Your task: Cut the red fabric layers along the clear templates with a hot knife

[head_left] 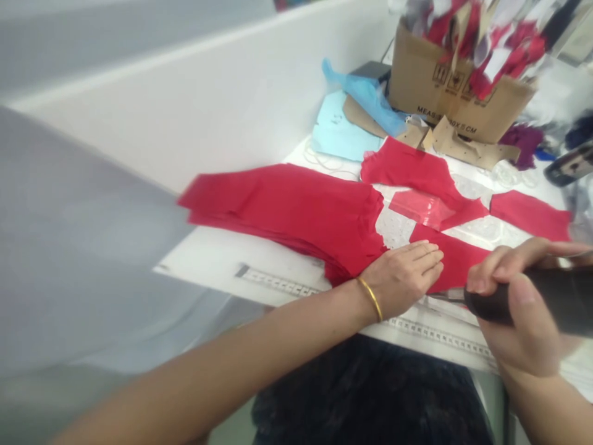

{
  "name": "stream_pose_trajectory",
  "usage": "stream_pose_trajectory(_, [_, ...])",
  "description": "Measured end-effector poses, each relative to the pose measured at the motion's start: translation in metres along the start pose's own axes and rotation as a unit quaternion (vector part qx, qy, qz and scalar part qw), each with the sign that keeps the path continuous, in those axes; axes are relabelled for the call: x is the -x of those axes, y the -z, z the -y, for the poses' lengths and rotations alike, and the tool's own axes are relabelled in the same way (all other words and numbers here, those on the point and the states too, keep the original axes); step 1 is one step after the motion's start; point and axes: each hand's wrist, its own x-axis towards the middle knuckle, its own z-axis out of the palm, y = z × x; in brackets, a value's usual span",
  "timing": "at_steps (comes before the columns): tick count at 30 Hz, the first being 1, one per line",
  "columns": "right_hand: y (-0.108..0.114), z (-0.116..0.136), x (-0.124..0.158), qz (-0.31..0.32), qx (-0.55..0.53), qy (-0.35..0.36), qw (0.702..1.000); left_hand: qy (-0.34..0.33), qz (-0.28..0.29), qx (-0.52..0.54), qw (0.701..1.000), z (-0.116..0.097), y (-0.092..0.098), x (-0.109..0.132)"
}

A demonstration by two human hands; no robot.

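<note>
Head view, cutting counter (208,266), white-topped. Left grip (401,278): released, fingers flat and spread, pressed on a red cloth piece (456,256); gold bangle (369,298) on the wrist. Right grip (523,321): clenched around a black-handled cutter (495,306), its thin metal blade (447,296) reaching left to the lower edge of the same piece; whether it was cutting could not be told.

Condition: a thick stack of red cloth (287,216), soft and many-layered, lay to the left of the left grip, with an irregular, curved end toward it. Two more red pieces lay apart, one angular (407,167), one roughly oblong (530,215). No loose offcuts lay beside the blade. A clear plastic sheet (421,209) lay over part of the red cloth, and a white lacy sheet (389,225) showed between the pieces. A metal ruler (278,283), marked along its length, ran by the near counter edge.

Beyond: a cardboard box (430,93) crammed with red and white scraps (491,43), tan card patterns (463,145) with notched outlines, a pale blue card (338,130), a crumpled blue plastic bag (365,99), and purple cloth (523,145).
</note>
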Motion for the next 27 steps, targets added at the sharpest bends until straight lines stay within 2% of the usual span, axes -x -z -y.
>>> stream_pose_trajectory(4, [-0.001, 0.002, 0.0, -0.041, -0.03, -0.007, 0.999, 0.001, -0.007, -0.001, 1.0, 0.0, 0.001, 0.0])
stream_pose_trajectory(9, [0.012, 0.01, 0.003, -0.015, 0.024, -0.033, 0.999, 0.009, -0.013, -0.011, 1.0, -0.001, 0.003, -0.001])
stream_pose_trajectory(13, [0.017, 0.01, 0.006, -0.027, 0.014, -0.028, 0.999, 0.015, 0.003, -0.009, 1.0, -0.001, 0.001, 0.0])
stream_pose_trajectory(18, [0.014, 0.009, 0.005, -0.082, -0.007, -0.005, 0.997, 0.016, 0.009, -0.007, 1.0, 0.0, 0.002, 0.0])
stream_pose_trajectory(23, [0.022, 0.012, 0.005, -0.06, 0.025, -0.007, 0.998, 0.012, 0.007, -0.009, 1.0, 0.001, 0.004, -0.001])
stream_pose_trajectory(27, [0.025, 0.011, 0.006, -0.087, 0.021, 0.005, 0.996, 0.011, 0.018, -0.007, 1.0, 0.002, 0.005, 0.0])
